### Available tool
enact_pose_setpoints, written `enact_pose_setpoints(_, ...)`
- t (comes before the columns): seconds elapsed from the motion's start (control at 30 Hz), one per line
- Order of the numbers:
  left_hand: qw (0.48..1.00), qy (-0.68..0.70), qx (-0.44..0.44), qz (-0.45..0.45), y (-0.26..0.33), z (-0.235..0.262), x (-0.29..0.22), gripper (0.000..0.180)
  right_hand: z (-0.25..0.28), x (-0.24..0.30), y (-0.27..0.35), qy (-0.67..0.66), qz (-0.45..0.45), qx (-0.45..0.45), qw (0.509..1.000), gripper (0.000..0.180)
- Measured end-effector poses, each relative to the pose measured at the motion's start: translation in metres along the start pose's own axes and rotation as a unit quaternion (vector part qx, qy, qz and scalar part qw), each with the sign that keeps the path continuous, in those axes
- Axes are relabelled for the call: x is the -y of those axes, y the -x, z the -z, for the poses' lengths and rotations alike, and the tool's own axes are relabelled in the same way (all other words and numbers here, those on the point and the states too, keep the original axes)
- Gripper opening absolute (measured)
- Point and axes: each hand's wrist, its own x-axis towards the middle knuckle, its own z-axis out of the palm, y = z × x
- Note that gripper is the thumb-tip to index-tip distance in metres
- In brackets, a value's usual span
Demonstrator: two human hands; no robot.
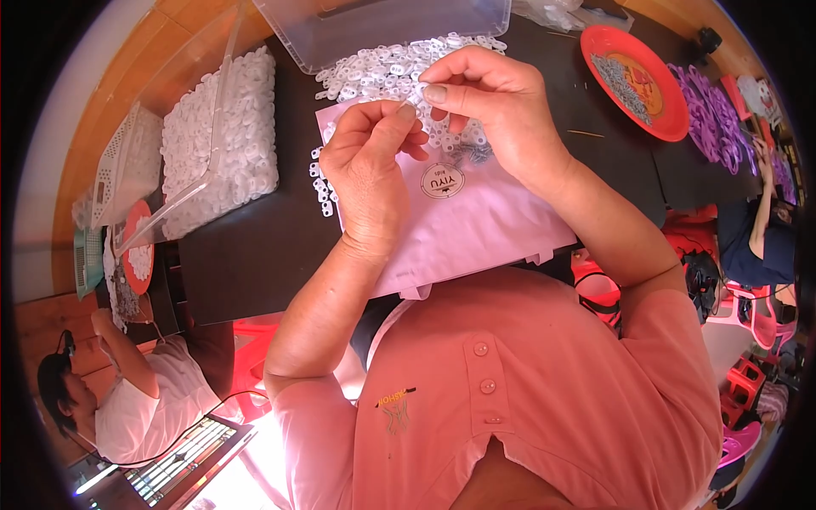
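My left hand (370, 161) and my right hand (510, 106) are raised close together over a pink cloth bag (501, 217). Between my right thumb and forefinger is a small white plastic piece (420, 90), partly covered by the fingertips. The left thumb and forefinger are pinched just beside it; what they hold is hidden. Behind and under the hands lies a heap of white plastic pieces (374, 72), each with a small hole. Some small grey metal bits (469, 153) rest on the bag. Several white pieces (324, 191) stand in a cluster along the bag's left edge.
A clear box (217, 153) full of white pieces stands at the left. Beyond the heap is a clear bin (382, 30). At the right a red plate (676, 123) holds grey metal bits, next to purple strips (710, 119). Other people sit at left (153, 382) and right (752, 229).
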Motion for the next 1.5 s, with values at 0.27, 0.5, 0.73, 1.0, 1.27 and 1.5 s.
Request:
enact_pose_setpoints(0.27,1.000,0.000,0.003,0.001,0.001,-0.001,0.000,0.011,0.002,0.005,0.000,0.011,-0.013,0.013,1.000,0.011)
enact_pose_setpoints(0.5,1.000,0.006,0.022,0.014,0.000,0.001,0.001,0.011,-0.001,-0.001,0.001,0.001,-0.010,0.024,1.000,0.010)
enact_pose_setpoints(0.73,0.999,0.028,0.031,-0.016,-0.001,-0.001,0.001,0.015,0.009,0.008,-0.004,-0.007,-0.040,0.048,0.998,0.013)
enact_pose_setpoints(1.0,0.989,-0.068,0.121,-0.044,-0.003,0.003,-0.007,0.031,0.014,0.017,-0.008,-0.032,-0.094,0.088,0.991,0.019)
enact_pose_setpoints(1.27,0.985,-0.117,0.099,-0.085,-0.001,0.003,-0.005,0.032,0.018,0.024,-0.009,0.032,-0.120,0.123,0.985,0.017)
enact_pose_setpoints(1.5,0.982,-0.101,0.114,-0.112,-0.001,-0.001,-0.004,0.033,0.019,0.027,-0.007,0.040,-0.126,0.169,0.977,0.020)
